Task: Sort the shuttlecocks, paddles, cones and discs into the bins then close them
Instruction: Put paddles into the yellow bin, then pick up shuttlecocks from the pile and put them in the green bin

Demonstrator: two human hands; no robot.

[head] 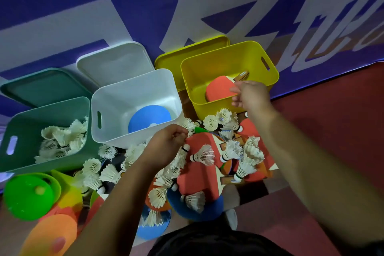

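So, three bins: green bin point(62, 108), white bin point(124, 93), yellow bin point(218, 62). Three lids too: green lid point(41, 87), white lid point(116, 62), yellow lid point(172, 60). One blue disc point(145, 118) in the white, one red paddle point(218, 89) in the yellow. Loose shuttlecocks point(204, 155)? Twenty-ish at least, too jumbled for an exact count tbh.

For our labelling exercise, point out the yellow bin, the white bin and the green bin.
yellow bin point(212, 108), head view, front wall
white bin point(110, 108), head view, left wall
green bin point(27, 127), head view, left wall
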